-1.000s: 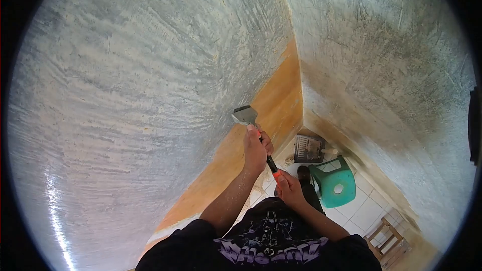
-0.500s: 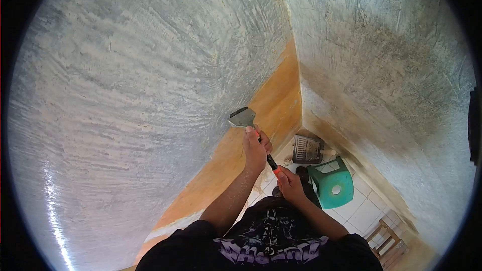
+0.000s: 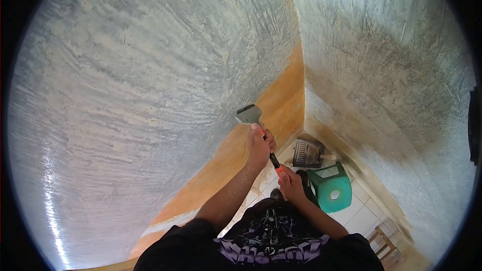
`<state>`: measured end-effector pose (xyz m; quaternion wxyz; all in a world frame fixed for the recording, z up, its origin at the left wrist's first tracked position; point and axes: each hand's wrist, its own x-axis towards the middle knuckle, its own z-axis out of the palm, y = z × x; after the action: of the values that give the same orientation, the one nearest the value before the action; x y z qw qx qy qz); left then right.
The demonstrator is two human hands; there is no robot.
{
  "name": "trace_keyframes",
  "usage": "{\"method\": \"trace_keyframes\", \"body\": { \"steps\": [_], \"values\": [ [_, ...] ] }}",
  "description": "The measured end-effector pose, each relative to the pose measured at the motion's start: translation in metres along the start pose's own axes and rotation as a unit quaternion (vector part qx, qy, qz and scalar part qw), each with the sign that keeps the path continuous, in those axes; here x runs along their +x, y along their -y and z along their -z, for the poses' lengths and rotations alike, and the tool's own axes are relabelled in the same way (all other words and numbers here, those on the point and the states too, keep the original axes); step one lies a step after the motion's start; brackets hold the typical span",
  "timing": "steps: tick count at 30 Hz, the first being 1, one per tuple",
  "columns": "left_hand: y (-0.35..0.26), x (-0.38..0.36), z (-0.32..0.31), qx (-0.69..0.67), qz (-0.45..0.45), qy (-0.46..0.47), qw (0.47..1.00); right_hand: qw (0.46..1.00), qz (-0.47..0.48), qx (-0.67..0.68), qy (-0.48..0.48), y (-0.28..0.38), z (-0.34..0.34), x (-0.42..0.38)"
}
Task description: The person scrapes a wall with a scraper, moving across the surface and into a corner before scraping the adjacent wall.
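Observation:
A long-handled scraper (image 3: 248, 114) with a wide flat grey head and a black and red handle is held in both hands. My left hand (image 3: 259, 145) wraps the handle just below the head, thumb laid along it. Lower down, my right hand (image 3: 291, 183) grips the red end of the handle, close to my body. The scraper's head overlaps the left wall (image 3: 150, 70) in this view, at the border between its rough grey surface and the orange paint band (image 3: 236, 145). Pale specks dot my left forearm.
A second grey wall (image 3: 381, 70) meets the left one in a corner. Below stand a green plastic stool (image 3: 335, 193), a dark slotted tray (image 3: 307, 152) in the corner and a wooden piece of furniture (image 3: 384, 243). Pale tiles (image 3: 359, 216) cover the floor.
The scraper's head and my left hand have shifted slightly right in view. Both hands keep their hold, and the view itself has moved a little.

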<state>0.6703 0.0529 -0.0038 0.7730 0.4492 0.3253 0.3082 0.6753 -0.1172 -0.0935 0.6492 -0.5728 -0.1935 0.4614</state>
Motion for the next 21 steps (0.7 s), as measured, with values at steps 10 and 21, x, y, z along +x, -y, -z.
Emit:
{"method": "trace_keyframes", "body": {
  "steps": [10,21],
  "values": [
    [0.005,0.001,0.000,0.005,0.004,-0.019,1.000,1.000,0.011,0.015,0.007,-0.018,0.002,0.004],
    [0.002,0.007,-0.013,0.015,-0.011,-0.016,1.000,0.996,-0.047,0.066,0.023,0.006,0.007,0.008]
  ]
}}
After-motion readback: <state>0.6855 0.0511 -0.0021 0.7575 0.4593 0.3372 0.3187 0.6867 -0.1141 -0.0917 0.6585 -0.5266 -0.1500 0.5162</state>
